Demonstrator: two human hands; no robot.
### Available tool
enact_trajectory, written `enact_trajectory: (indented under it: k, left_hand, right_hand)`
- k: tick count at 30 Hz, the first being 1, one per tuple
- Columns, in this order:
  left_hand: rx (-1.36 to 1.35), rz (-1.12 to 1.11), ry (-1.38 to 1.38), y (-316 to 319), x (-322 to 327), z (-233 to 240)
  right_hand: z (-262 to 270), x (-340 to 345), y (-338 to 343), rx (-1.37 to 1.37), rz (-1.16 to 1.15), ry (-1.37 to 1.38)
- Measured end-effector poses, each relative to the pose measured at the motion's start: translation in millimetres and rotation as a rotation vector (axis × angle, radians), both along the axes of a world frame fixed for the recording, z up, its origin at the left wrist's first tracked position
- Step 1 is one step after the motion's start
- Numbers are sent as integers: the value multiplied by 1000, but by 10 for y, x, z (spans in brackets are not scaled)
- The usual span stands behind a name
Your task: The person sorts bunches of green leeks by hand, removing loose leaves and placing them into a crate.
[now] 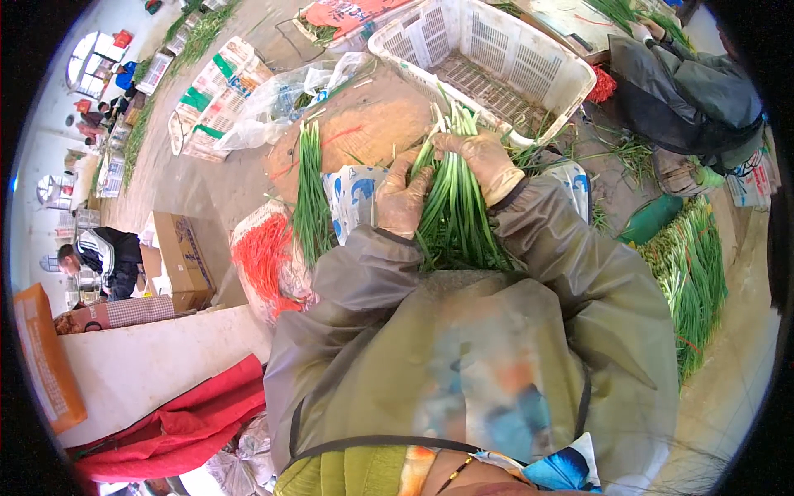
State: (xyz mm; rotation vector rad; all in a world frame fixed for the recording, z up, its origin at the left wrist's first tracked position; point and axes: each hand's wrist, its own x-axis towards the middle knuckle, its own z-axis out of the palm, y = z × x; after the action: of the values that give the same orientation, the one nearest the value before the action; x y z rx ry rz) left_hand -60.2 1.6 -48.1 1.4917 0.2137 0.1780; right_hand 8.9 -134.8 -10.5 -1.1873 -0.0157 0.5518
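Both my hands are in thin, soiled gloves above my lap. My right hand (487, 161) is closed around the white stem ends of a bunch of scallion-like greens (456, 198), whose leaves hang down over my apron (490, 322). My left hand (403, 195) is beside the bunch, thumb and fingertips pinching a few stalks (424, 154) at its left side. A smaller bundle of the same greens (312, 192) lies left of my left hand, stems pointing away from me. Blue-and-white patterned cloth (353, 192) shows between that bundle and my left hand.
A white plastic crate (496, 59) stands ahead, with scraps inside. Red strands (263, 260) lie on a sack at the left, before a cardboard box (180, 260). Stacked bundled greens (695, 285) are at the right. A co-worker (682, 99) handles greens at the upper right.
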Motion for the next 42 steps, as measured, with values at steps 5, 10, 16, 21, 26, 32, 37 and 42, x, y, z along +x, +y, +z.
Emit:
enact_trajectory:
  k: [5, 10, 16, 21, 26, 32, 37, 42]
  left_hand:
    - [-138, -97, -49, 37, 8, -135]
    - [176, -26, -57, 140, 70, -257]
    - [410, -71, -6, 133, 37, 68]
    - [305, -106, 135, 191, 100, 0]
    - [-3, -59, 180, 321, 108, -151]
    - [123, 54, 81, 235, 117, 43]
    - [563, -4, -355, -145, 82, 88]
    - [489, -196, 108, 236, 107, -912]
  right_hand:
    - [-149, 127, -25, -128, 27, -237]
    - [-86, 154, -62, -342, 76, -405]
    - [-81, 161, -193, 10, 226, -218]
    - [-86, 98, -335, 198, 126, -200]
    - [-165, 331, -555, -456, 76, -315]
    - [-112, 127, -476, -163, -102, -330]
    - [124, 185, -180, -139, 13, -306]
    - [1104, 541, -747, 219, -99, -491]
